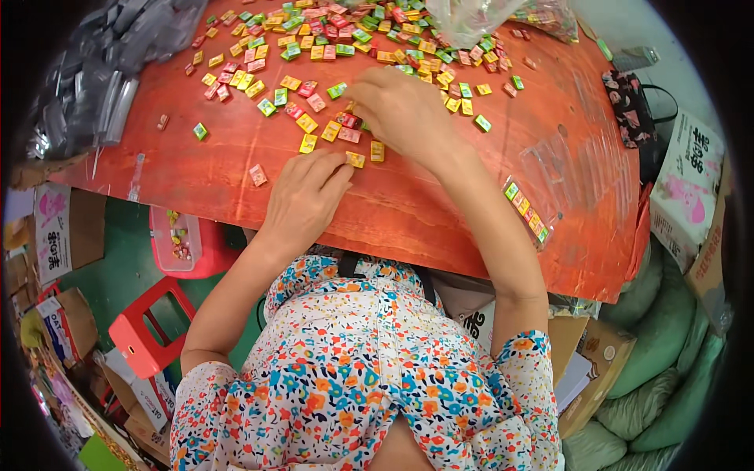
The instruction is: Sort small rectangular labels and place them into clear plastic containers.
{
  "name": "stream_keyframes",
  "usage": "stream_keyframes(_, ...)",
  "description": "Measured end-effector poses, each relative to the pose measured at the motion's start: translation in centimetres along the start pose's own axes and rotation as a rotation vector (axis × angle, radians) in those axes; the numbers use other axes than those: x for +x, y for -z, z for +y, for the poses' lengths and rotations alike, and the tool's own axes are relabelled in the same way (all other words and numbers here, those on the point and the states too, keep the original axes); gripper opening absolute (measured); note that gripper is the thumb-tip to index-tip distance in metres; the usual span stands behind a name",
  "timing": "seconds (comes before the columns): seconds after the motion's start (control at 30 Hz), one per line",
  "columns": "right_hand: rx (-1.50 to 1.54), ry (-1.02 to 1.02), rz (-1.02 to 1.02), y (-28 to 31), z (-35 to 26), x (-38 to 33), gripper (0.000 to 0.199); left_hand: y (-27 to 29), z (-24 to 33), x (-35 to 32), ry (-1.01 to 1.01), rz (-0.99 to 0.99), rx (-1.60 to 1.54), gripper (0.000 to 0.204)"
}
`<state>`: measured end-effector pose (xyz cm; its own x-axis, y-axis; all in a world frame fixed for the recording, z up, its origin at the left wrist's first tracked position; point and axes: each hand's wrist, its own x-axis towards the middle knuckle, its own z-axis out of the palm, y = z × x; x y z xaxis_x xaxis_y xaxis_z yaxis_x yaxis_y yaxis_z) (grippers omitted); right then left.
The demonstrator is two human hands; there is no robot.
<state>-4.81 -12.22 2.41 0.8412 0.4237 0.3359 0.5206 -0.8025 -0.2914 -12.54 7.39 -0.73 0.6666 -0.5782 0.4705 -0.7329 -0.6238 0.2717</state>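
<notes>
Small printed boxes in yellow, red, pink and green lie over the red tabletop [440, 204]. My left hand [306, 192] is near the front edge, fingers curled, its fingertips closed at a small yellow box [355, 159]. Farther in and to the right, my right hand [400, 110] bends over the boxes with its fingers drawn together. Its fingertips are partly hidden beside a red box [348, 120], so what they hold does not show. Between the hands lie a pink box [349, 135] and another yellow box [377, 151].
A dense spread of boxes [338, 31] covers the far side, with a clear plastic bag [471, 20] on it. Grey plastic sleeves [118, 71] heap at far left. Right, a clear tray [526, 212] holds a row of boxes. A red stool [149, 337] stands below left.
</notes>
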Motion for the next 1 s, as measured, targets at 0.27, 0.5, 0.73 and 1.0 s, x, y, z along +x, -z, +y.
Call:
stream_keyframes(0.27, -0.112, 0.358, -0.224, -1.1, 0.8, 1.6, 0.025, 1.2, -0.7, -0.6, 0.082, 0.021, -0.035, 0.025)
stream_keyframes(0.5, 0.242, 0.191, -0.104, 1.4, 1.6, -0.4, 0.016, 0.6, -0.7, 1.3, 0.097, 0.030, -0.013, 0.021)
stream_keyframes(0.73, 0.549, -0.077, -0.310, 2.6, -0.5, -8.3, 0.018, -0.2, 0.3, 2.2, 0.159, -0.053, -0.024, 0.023)
stream_keyframes(1.0, 0.192, -0.071, -0.021, 0.2, -0.4, -6.2, 0.024, -0.2, 0.7, 2.2, 0.229, -0.049, -0.096, 0.017)
